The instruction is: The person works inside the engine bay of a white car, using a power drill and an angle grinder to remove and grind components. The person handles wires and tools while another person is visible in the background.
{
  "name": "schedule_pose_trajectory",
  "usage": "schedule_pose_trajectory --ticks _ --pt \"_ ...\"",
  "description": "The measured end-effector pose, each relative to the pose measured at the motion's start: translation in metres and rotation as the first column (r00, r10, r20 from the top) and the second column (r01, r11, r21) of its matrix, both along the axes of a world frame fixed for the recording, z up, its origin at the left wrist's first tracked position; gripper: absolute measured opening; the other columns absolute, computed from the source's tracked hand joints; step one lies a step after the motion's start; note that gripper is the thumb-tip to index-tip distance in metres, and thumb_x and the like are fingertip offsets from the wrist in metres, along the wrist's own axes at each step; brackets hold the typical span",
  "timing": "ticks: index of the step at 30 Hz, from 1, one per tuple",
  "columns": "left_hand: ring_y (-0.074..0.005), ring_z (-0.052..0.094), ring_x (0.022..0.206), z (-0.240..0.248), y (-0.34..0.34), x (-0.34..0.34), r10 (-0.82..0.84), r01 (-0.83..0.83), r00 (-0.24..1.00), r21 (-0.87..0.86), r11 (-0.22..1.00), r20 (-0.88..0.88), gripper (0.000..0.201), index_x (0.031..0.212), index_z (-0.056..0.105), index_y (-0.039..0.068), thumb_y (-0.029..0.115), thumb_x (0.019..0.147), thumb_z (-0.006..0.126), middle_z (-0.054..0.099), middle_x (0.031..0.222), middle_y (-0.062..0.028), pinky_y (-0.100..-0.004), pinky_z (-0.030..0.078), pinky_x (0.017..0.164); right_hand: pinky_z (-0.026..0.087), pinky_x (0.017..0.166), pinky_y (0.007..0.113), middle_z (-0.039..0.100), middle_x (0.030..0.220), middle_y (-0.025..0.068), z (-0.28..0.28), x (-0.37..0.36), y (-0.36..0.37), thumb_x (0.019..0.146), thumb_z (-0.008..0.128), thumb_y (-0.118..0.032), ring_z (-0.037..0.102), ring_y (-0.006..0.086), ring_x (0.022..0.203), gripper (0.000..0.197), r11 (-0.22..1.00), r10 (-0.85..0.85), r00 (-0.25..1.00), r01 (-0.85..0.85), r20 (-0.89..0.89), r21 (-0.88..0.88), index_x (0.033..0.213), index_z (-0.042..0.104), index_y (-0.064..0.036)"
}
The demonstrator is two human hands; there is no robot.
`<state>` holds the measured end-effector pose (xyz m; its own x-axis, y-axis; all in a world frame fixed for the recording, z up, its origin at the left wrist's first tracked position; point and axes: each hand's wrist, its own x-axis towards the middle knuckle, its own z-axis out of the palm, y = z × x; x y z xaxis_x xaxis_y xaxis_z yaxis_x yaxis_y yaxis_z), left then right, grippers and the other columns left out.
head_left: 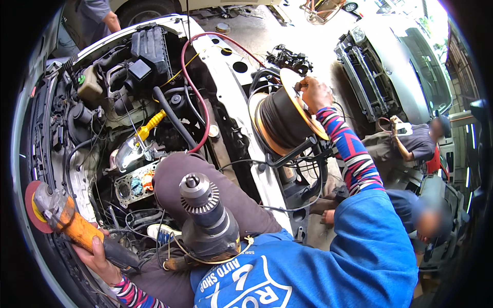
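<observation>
- Grinder (77, 220) first: the left hand (98, 262) has its fingers wrapped round the orange body, out by the left edge of the engine bay. A disc is fitted; I can't tell whether it is spinning, and I see no sparks.
- Over on the other side, the right hand (316, 93) is at the outer flange of the cable reel (291, 86), fingers bent; from here I can't tell whether they close on it.
- The reel stands beside the car's fender (226, 66), thick with wound dark cord (277, 115), while some loops hang loose. So I'd call the cord work partly done, though which way it is going, I can't say.
- In the bay, the engine is opened up: the block's top face (123, 191) is bare, with a blue wad (136, 185) and an orange wad (147, 180) on it. Reassembly looks wholly undone.
- A lit work lamp (152, 123) lies nearby; the drill (210, 228), chuck up before the blue shirt (308, 256), is in neither hand.
</observation>
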<state>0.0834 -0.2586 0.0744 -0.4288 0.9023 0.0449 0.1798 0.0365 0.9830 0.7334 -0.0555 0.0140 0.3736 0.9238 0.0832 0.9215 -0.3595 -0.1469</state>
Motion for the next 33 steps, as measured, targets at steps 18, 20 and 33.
schedule_pose_trajectory --ticks 18,20,33 --pt "-0.0214 0.061 0.092 -0.004 0.007 0.002 -0.062 0.062 0.998 -0.046 0.997 0.016 0.067 0.142 0.04 -0.003 0.03 0.091 0.068 0.058 0.121 -0.0185 -0.0355 0.051 0.082 0.057 0.073 0.031 0.075 0.082 0.0091 -0.038 0.107 0.1 0.075 0.079 -0.006 0.071 0.0165 0.077 0.022 0.932 0.239 0.876 -0.329 -0.42 -0.155 0.097 0.079 -0.0021" --pt "-0.0257 0.064 0.079 -0.001 0.008 0.006 -0.104 0.13 0.974 0.12 0.984 -0.203 0.045 0.115 0.057 -0.007 0.029 0.094 0.073 0.065 0.093 -0.0143 -0.0395 0.057 0.073 0.058 0.076 0.033 0.077 0.083 0.0087 -0.041 0.112 0.088 0.078 0.08 -0.014 0.073 0.0178 0.078 0.024 0.94 0.134 0.908 -0.243 -0.396 -0.24 0.101 0.081 -0.007" --pt "-0.0213 0.06 0.094 -0.014 0.006 -0.001 -0.052 0.053 0.999 -0.084 0.995 0.005 0.066 0.144 0.039 0.0 0.03 0.093 0.067 0.057 0.122 -0.0168 -0.034 0.049 0.083 0.058 0.061 0.029 0.076 0.092 0.0026 -0.013 0.088 0.091 0.085 0.062 0.003 0.066 0.0109 0.07 0.033 0.907 0.189 0.861 -0.337 -0.473 -0.251 0.111 0.079 -0.0097"
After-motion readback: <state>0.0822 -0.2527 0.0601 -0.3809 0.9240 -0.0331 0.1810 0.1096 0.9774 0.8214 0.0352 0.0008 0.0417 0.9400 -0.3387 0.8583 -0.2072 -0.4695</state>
